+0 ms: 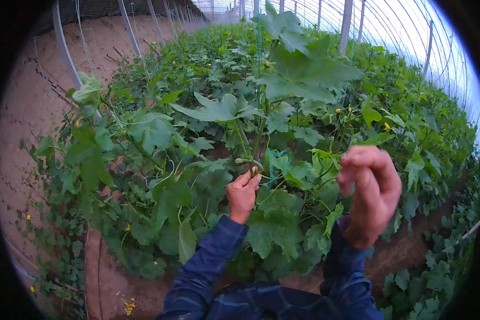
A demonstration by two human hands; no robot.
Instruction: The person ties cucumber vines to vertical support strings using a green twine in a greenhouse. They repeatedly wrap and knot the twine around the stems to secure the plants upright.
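Observation:
My left hand pinches a green vine stem between thumb and fingertips, amid broad lobed leaves. A small green fruit or shoot lies just above those fingertips. Beside them, loops of blue-green twine hang around the plant, and a taut green string rises behind it. My right hand is raised to the right, nearer the camera and apart from the vine. Its fingers curl toward the thumb and are blurred; whether something thin is between them I cannot tell.
Dense leafy vines with yellow flowers spread ahead and to both sides. A large leaf stands high above my left hand. Grey posts line the earthen wall at left. Curved plastic-covered greenhouse framing arches at right. Fallen yellow blossoms lie on the soil.

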